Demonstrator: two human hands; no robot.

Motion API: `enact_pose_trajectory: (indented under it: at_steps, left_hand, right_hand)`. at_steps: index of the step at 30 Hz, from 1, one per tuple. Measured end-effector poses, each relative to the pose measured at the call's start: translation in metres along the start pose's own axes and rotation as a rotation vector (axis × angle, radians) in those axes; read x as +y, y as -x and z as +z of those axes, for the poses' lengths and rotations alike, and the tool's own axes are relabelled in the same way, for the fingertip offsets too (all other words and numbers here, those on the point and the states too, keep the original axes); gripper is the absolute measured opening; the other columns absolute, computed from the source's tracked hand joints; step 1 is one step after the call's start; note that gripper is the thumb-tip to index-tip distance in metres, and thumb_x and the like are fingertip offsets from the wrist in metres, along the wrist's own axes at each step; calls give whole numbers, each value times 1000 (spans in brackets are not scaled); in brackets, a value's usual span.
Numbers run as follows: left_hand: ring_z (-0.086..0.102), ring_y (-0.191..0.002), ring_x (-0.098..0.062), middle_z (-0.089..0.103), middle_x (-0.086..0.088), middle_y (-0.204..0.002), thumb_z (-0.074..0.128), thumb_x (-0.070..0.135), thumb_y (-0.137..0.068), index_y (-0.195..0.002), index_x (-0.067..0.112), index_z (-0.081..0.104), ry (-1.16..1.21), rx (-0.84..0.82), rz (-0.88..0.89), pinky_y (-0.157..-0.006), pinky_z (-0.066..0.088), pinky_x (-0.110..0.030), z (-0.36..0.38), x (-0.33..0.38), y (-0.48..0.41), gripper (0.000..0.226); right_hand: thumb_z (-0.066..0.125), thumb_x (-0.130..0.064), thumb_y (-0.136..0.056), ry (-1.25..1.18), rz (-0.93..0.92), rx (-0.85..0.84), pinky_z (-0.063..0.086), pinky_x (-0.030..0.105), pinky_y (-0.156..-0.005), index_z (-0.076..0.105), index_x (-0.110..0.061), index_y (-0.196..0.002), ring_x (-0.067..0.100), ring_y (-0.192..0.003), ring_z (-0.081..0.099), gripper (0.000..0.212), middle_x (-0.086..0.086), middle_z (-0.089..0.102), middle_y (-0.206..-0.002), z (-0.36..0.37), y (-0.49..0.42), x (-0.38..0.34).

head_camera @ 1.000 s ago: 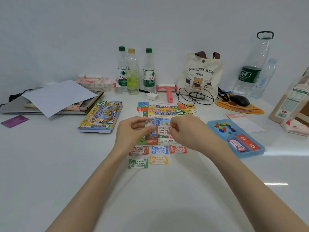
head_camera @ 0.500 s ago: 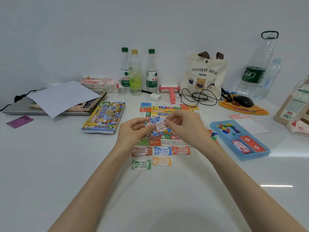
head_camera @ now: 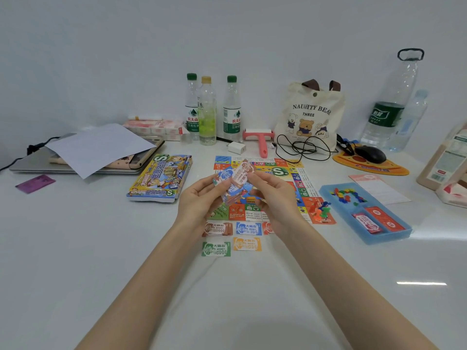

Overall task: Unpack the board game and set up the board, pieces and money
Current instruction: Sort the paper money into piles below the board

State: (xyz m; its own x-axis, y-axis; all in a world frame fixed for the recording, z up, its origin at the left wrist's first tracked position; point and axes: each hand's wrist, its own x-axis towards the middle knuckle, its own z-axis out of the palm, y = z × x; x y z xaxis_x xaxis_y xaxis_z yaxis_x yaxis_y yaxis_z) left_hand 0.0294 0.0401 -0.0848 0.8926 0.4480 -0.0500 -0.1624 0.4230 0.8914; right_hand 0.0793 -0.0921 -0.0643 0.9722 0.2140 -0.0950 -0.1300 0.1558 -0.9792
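Hands over the board [head_camera: 278,171]: left hand [head_camera: 199,200] grips the stack of paper money [head_camera: 228,189], right hand [head_camera: 275,195] pinches its top note [head_camera: 241,174]. Thin notes may cling together, so two could land on one sorted pile [head_camera: 249,228].

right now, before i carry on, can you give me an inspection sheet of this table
surface: white glossy table, glare at right.
job's things: board unfolded; money piles laid in front of it; game box left of board; blue tray at right, holding pieces and card packs.
clutter: three bottles, tote bag, lint roller, mouse, laptop under paper.
grippers: left hand holds stack of notes; right hand pinches top note.
cables: black cable coiled by the bag; charger plug near the bottles.
surroundings: plain white wall.
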Motion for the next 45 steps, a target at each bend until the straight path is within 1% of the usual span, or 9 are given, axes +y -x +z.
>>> enact_pose_trajectory:
  at_steps: [4,10,18,23,28,33,37,42,45]
  left_hand:
    - [70,-68,-6,73,-5,-90,71,2,-80,-102,10,64,41,104,59,-59,53,-14,-8,7,-3,25]
    - [69,-68,-4,70,-5,-92,73,2,-80,-115,5,60,70,227,100,-62,53,-14,-27,14,-15,37]
    - [68,-79,-9,70,-9,-101,75,3,-79,-121,5,58,38,273,111,-67,56,-16,-37,13,-21,46]
    - [69,-77,-8,70,-7,-98,73,2,-80,-116,10,58,52,254,116,-68,56,-16,-36,16,-21,40]
    - [68,-84,-14,70,-7,-98,74,2,-80,-117,8,59,37,251,121,-79,56,-22,-36,14,-22,40]
    - [67,-87,-15,70,-5,-98,74,3,-80,-117,10,57,35,260,124,-77,56,-19,-36,13,-24,41]
    - [68,-83,-12,70,-3,-95,74,4,-80,-118,8,59,12,258,127,-75,56,-18,-37,13,-24,41]
    - [68,-85,-12,70,-8,-103,75,5,-79,-125,4,58,9,258,114,-72,56,-18,-37,11,-23,48]
    - [70,-78,-9,72,-8,-102,73,4,-80,-125,1,59,61,196,82,-67,55,-16,-35,14,-21,47]
  right_hand:
    - [72,-21,-85,153,-75,-42,44,14,-55,71,-21,-93,3,-62,56,8,-9,69,-84,-8,-4,-12]
    - [75,-16,-82,660,-190,-426,45,6,-58,76,-14,-91,-4,-65,65,10,-5,74,-79,-12,-9,-17]
    - [80,-30,-75,1016,-211,-632,56,38,-85,79,-25,-82,14,-85,70,9,-9,75,-77,16,-23,-3]
    - [78,-27,-79,1056,-178,-636,56,29,-85,79,-19,-93,10,-89,68,15,-7,75,-88,20,-28,4]
    - [78,-23,-80,1059,-193,-618,47,6,-59,78,-18,-93,-4,-68,61,14,-15,69,-72,23,-27,8]
    - [81,-21,-75,1106,-263,-574,58,29,-78,77,-22,-79,9,-76,70,6,-6,74,-75,27,-27,20]
    - [82,-24,-72,1145,-340,-515,59,36,-77,75,-22,-74,5,-69,69,8,-7,73,-71,27,-27,27]
    - [76,-27,-79,1065,-464,-375,55,30,-73,74,-25,-80,1,-75,64,3,-13,69,-75,23,-23,16]
    - [64,-23,-89,867,-511,-206,40,11,-62,73,-25,-91,-11,-72,56,9,-19,65,-80,19,-22,7]
